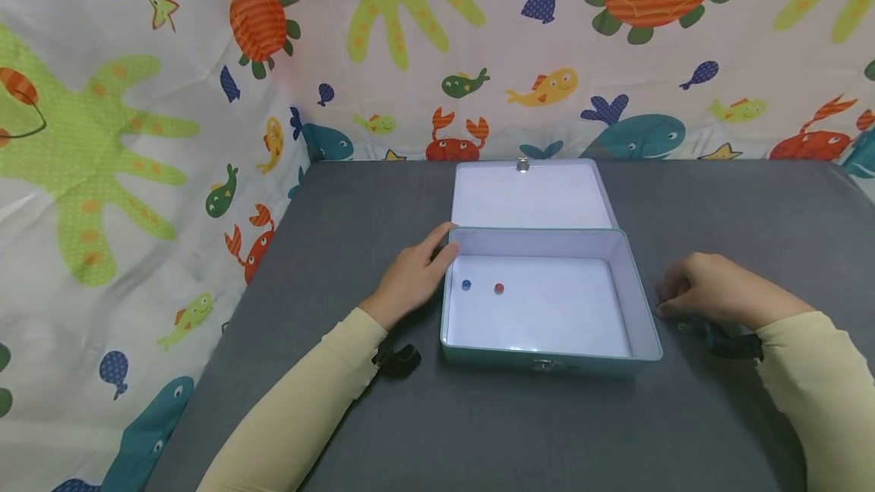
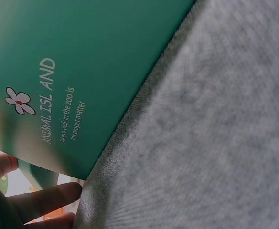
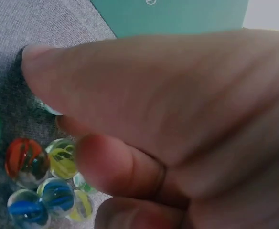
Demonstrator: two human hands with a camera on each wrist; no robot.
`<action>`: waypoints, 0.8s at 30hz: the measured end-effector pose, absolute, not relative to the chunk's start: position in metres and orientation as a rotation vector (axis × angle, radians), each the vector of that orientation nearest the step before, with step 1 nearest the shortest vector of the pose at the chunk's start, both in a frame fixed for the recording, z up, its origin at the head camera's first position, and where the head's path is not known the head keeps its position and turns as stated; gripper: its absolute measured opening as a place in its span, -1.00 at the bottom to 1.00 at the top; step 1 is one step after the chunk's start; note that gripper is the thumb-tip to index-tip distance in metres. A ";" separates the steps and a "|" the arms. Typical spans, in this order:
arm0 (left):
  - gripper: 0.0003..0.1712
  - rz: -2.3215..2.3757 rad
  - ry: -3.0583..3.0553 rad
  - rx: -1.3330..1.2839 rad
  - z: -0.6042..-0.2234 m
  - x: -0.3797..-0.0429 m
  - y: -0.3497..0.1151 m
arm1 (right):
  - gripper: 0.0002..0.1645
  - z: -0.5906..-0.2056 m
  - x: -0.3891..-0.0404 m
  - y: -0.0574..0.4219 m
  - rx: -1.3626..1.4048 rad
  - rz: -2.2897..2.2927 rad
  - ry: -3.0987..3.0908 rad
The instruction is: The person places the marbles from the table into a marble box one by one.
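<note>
An open tin box [image 1: 533,361], green outside and white inside, lies with its lid [image 1: 529,192] folded back. On its floor are a blue marble [image 1: 466,285] and a red marble [image 1: 499,288]. My left hand [image 1: 413,275] holds the box's far left corner, thumb at the rim and fingers round the outside. To the right of the box, my right hand [image 1: 718,291] is down at the table with curled fingers. Beside it lie several glass marbles [image 3: 58,196]. Another marble [image 3: 52,109] shows partly between thumb and a fingertip; whether it is pinched is hidden.
Grey cloth covers the table [image 1: 547,431]. A curtain [image 1: 410,36] printed with sea animals hangs behind and along the left side. Dark wrist straps [image 1: 399,361] sit at both cuffs. Printed lettering [image 2: 46,100] marks the box's side.
</note>
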State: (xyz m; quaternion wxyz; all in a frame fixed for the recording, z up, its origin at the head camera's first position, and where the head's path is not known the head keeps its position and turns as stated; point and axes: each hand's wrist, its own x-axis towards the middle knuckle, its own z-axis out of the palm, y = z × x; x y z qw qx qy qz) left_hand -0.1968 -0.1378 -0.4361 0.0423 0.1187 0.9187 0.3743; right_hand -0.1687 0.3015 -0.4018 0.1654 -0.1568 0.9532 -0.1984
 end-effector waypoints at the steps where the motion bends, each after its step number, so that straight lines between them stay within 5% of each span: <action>1: -0.30 1.144 2.814 0.363 -0.437 -0.197 -0.138 | -0.78 -0.402 -0.169 0.301 -0.441 -0.565 2.714; 24: -0.31 1.125 2.811 0.382 -0.434 -0.197 -0.139 | -0.83 -0.388 -0.174 0.292 -0.465 -0.541 2.804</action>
